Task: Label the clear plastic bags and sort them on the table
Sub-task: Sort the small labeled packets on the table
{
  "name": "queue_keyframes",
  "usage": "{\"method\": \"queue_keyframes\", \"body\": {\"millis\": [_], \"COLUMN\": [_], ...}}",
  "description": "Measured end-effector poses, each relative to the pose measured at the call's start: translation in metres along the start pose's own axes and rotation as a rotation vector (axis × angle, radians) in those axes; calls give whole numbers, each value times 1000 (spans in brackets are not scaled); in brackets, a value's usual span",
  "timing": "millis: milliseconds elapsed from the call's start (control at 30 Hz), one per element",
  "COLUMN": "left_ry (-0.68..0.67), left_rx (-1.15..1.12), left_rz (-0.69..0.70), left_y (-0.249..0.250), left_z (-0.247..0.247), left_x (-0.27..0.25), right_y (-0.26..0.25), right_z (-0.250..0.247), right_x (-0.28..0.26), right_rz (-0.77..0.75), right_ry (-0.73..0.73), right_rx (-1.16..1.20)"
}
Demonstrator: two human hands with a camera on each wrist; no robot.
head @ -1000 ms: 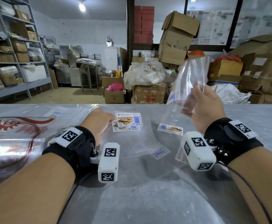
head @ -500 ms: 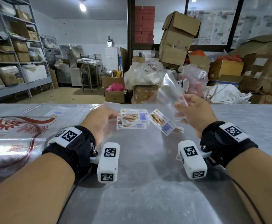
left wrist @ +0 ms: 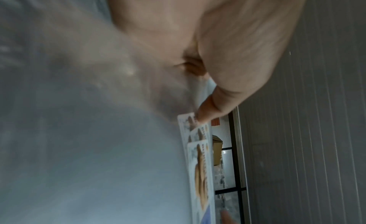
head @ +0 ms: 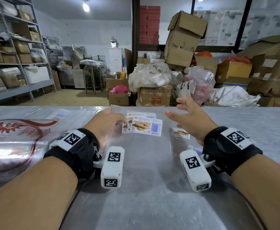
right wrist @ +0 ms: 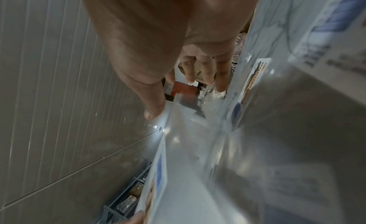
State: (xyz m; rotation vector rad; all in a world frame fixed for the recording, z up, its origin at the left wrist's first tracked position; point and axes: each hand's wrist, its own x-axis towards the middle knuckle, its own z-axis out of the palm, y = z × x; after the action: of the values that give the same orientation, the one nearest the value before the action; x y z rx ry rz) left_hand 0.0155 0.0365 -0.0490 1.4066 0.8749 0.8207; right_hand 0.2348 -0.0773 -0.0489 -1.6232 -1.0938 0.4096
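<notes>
A small pile of clear plastic bags with biscuit labels (head: 146, 127) lies on the steel table (head: 144, 188) in the head view. My left hand (head: 119, 121) rests on the pile's left edge; in the left wrist view its thumb (left wrist: 208, 111) touches the nearest label (left wrist: 200, 164). My right hand (head: 179, 110) hovers just right of the pile with fingers spread and holds nothing; the right wrist view shows the fingers (right wrist: 190, 80) straight. Another labelled clear bag (head: 180, 132) lies flat under that hand, its label (right wrist: 255, 75) seen edge-on.
A large clear bag with red print (head: 16, 135) covers the table's left side, with more clear bags (head: 57, 113) behind it. Past the table's far edge stand cardboard boxes (head: 182, 44), filled sacks (head: 151, 77) and metal shelves (head: 11, 63).
My right hand brought the raised clear bag down onto the pile beside my left hand, let it go and spread its fingers. My left hand stayed on the pile.
</notes>
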Motion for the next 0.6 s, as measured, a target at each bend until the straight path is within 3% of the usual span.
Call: {"method": "queue_keyframes", "body": {"millis": [167,367,500,600], "left_ry": [30,-51,139,326], "left_rx": [-95,-109,-332,-468], "left_rz": [27,53,108,125], "left_y": [1,4,12,18], "left_z": [0,4,-6,-19], "left_x": [0,-5,-4,1], "right_y": [1,-1,1,2], "right_z": [5,5,6,4], "right_x": [0,-3,0,-2], "right_rz": [34,-25,49,123], "right_ry": [-163,-178,-145,-245], "right_rx": [5,55,-47,-334]}}
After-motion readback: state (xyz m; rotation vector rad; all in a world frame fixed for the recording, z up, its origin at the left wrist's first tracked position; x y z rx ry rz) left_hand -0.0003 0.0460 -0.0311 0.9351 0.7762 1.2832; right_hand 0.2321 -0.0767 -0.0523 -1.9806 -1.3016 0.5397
